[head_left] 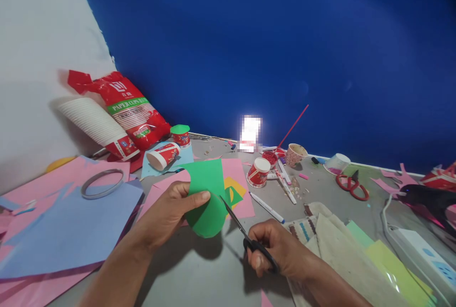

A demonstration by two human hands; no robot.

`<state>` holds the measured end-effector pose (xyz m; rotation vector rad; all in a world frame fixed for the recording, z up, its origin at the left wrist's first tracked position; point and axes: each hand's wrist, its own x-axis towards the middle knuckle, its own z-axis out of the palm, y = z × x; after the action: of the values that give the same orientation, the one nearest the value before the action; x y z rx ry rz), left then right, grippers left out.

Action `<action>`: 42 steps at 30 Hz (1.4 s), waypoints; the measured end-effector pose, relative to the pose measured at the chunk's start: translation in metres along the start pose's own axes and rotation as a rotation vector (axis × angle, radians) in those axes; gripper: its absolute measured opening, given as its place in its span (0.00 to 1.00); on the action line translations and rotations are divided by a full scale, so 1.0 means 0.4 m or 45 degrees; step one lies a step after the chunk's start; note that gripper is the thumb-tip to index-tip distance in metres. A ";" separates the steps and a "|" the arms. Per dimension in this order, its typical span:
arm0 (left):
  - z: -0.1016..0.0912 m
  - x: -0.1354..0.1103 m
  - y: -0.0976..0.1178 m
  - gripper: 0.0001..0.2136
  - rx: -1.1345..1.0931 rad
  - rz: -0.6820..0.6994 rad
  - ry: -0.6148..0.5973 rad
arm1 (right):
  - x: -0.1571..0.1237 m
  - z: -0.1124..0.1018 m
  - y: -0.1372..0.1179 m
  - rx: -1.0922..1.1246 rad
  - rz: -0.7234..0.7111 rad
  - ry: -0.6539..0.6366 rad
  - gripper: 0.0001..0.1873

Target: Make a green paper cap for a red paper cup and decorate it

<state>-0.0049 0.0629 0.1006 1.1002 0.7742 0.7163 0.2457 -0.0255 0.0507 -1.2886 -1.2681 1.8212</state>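
Observation:
My left hand (174,209) grips a piece of green paper (206,200), thumb on top, and holds it above the grey table (199,273). My right hand (276,250) is closed round the black handles of a pair of scissors (245,235). The blades point up and left, and their tips touch the green paper's right edge. Pink and yellow paper (237,188) lies on the table just behind the green piece.
Blue (71,231) and pink sheets with a tape ring (102,183) lie at left. A paper-cup stack (98,126) and red bag (130,107) lean at the back. Red cups (258,171), markers (267,207), red scissors (351,186), folded cloth (342,250) and a power strip (423,254) are at right.

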 end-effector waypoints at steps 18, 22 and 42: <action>-0.003 0.001 -0.003 0.13 0.052 0.033 -0.036 | -0.002 0.002 0.000 0.052 -0.001 -0.047 0.34; -0.007 0.000 -0.004 0.13 0.076 0.023 -0.014 | -0.003 0.003 -0.005 0.036 0.011 -0.030 0.35; 0.003 -0.007 0.012 0.14 0.195 -0.018 -0.052 | -0.009 0.005 -0.018 0.014 0.078 -0.004 0.27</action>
<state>-0.0061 0.0615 0.1057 1.2429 0.8115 0.6281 0.2445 -0.0265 0.0588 -1.3328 -1.2312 1.8705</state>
